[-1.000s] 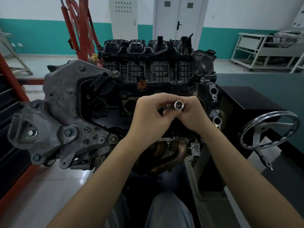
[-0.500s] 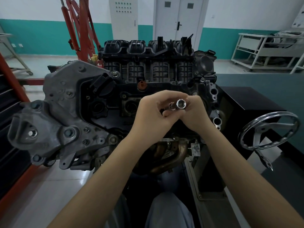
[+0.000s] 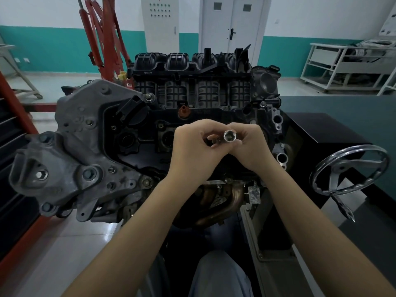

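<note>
Both hands up in front of the engine (image 3: pixel 132 146), fiddling with a socket (image 3: pixel 230 136)

The engine fills pretty much the whole middle. There's open floor (image 3: pixel 53 249) low on the left, and the chrome handwheel (image 3: pixel 349 170) sits near the right forearm, so that side is tighter. The left hand (image 3: pixel 192 155) and right hand (image 3: pixel 250 146) meet over the black top cover, above the exhaust pipes (image 3: pixel 222 202). The socket's open end faces the camera. The right fingers (image 3: pixel 241 133) pinch it, and the left fingers (image 3: pixel 211 139) curl round the short bar behind it.
</note>
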`<action>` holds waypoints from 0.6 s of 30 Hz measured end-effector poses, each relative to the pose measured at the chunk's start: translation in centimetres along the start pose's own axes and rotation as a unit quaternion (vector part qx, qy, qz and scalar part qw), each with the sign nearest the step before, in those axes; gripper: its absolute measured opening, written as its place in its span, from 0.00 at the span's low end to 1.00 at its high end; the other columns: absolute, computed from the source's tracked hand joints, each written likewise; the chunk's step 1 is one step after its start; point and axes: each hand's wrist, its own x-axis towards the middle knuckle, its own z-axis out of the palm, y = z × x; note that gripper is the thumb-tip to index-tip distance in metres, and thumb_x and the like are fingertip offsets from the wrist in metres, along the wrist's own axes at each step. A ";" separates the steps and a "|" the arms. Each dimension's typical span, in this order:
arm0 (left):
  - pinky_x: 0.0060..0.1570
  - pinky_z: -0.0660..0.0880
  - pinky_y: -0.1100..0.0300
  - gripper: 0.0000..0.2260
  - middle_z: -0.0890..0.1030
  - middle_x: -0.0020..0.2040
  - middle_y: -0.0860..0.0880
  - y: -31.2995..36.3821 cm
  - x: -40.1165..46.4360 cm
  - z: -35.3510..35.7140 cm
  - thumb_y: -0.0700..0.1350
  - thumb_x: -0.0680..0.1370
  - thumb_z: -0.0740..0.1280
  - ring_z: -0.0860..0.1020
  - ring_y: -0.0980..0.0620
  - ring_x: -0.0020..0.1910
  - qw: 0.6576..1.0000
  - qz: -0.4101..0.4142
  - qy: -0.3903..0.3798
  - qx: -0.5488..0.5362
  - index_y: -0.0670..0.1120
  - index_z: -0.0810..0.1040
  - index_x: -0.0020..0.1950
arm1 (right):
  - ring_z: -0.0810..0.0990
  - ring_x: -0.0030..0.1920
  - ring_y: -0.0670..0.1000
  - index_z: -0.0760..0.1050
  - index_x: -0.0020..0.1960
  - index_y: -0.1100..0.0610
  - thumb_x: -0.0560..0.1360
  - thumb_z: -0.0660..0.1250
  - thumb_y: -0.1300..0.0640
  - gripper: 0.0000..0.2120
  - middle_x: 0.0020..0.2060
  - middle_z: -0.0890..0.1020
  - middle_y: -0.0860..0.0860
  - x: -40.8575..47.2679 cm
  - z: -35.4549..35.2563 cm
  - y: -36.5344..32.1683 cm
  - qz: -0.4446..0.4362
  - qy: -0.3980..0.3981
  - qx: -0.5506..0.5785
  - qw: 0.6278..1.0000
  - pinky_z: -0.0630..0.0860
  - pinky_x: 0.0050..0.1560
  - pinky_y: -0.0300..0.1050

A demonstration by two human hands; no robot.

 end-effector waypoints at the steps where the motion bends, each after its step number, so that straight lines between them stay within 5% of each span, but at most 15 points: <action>1: 0.50 0.79 0.56 0.08 0.85 0.43 0.51 0.0 0.0 0.0 0.37 0.70 0.76 0.82 0.56 0.46 1.000 0.000 0.001 0.005 0.43 0.84 0.47 | 0.83 0.45 0.43 0.80 0.50 0.57 0.69 0.73 0.70 0.13 0.43 0.83 0.47 0.0 0.0 -0.1 -0.006 -0.003 -0.005 1.000 0.77 0.48 0.37; 7: 0.55 0.79 0.53 0.10 0.85 0.47 0.47 0.3 -0.1 -0.1 0.31 0.72 0.72 0.82 0.53 0.50 0.998 0.005 -0.058 -0.031 0.41 0.83 0.51 | 0.83 0.44 0.46 0.81 0.46 0.58 0.70 0.71 0.69 0.09 0.40 0.84 0.49 0.0 0.0 0.1 0.001 -0.002 -0.010 1.000 0.78 0.48 0.41; 10: 0.51 0.78 0.61 0.10 0.84 0.44 0.53 0.3 -0.1 0.0 0.37 0.69 0.77 0.82 0.58 0.47 1.000 0.012 -0.010 0.019 0.44 0.84 0.49 | 0.84 0.45 0.48 0.82 0.48 0.61 0.69 0.72 0.72 0.11 0.42 0.85 0.51 0.0 -0.1 0.1 0.009 0.007 0.000 1.000 0.79 0.49 0.42; 13: 0.48 0.76 0.69 0.08 0.81 0.41 0.59 0.1 -0.1 0.2 0.38 0.70 0.76 0.81 0.60 0.45 0.998 0.022 0.027 0.044 0.46 0.84 0.48 | 0.82 0.46 0.40 0.79 0.52 0.55 0.71 0.72 0.68 0.13 0.43 0.83 0.42 -0.1 0.0 -0.1 -0.014 -0.004 -0.013 1.000 0.76 0.48 0.34; 18: 0.54 0.78 0.58 0.10 0.84 0.47 0.51 -0.1 -0.1 -0.1 0.34 0.72 0.72 0.82 0.55 0.50 0.999 0.020 -0.040 0.003 0.43 0.83 0.52 | 0.83 0.46 0.41 0.80 0.48 0.50 0.71 0.71 0.68 0.14 0.42 0.83 0.39 -0.1 0.1 -0.1 -0.004 -0.011 -0.010 1.000 0.76 0.49 0.34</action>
